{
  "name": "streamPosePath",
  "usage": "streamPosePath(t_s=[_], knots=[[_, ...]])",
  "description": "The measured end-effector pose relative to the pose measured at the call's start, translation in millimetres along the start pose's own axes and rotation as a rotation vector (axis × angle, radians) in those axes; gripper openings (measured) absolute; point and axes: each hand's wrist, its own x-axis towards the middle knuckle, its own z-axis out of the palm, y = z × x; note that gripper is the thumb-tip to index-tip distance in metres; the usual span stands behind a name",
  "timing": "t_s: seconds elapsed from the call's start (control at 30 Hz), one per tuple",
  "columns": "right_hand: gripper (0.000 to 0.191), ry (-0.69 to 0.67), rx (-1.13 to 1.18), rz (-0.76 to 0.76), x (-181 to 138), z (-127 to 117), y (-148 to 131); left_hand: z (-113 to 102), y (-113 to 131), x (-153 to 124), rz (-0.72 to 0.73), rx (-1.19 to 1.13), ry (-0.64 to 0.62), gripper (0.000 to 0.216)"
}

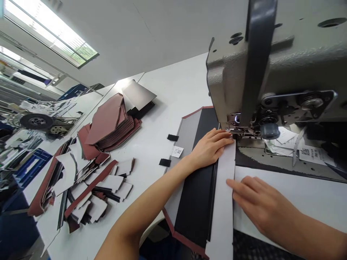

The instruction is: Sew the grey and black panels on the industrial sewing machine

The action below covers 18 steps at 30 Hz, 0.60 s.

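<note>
Left of the sewing machine (260,65), cut maroon leather pieces (104,124) lie stacked on the bench (151,151). By its presser foot (235,131), a black panel (196,202) edged in maroon carries a white strip (223,202). Left hand (210,150) presses it, fingers open (no grip); right hand (260,204) rests, fingers open, on a white sheet (298,191) just beside the strip.

This is a sewing workshop, like a small factory. A big sewing machine (298,61) stands beside a long white bench (173,90). Piles of cut red-brown pieces (111,122) lie on the bench. Long ceiling lights (51,34) shine down on the work room.
</note>
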Motion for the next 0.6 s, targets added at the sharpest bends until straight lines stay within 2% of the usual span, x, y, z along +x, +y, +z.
streamPosePath(t_s=[0.13,0.27,0.43,0.6], knots=[[0.032,0.036,0.033,-0.005,-4,4,-9,-8,27,-24,0.042,-0.032,0.009,0.026],[0.033,0.061,0.005,0.004,-3,3,-9,-5,46,-50,-0.015,0.023,0.007,0.031],[0.03,0.064,-0.051,-0.005,-1,4,-10,7,45,-58,0.004,0.042,0.008,0.035],[0.029,0.028,-0.086,0.04,0,2,-12,8,42,-56,-0.012,0.023,-0.002,0.035]])
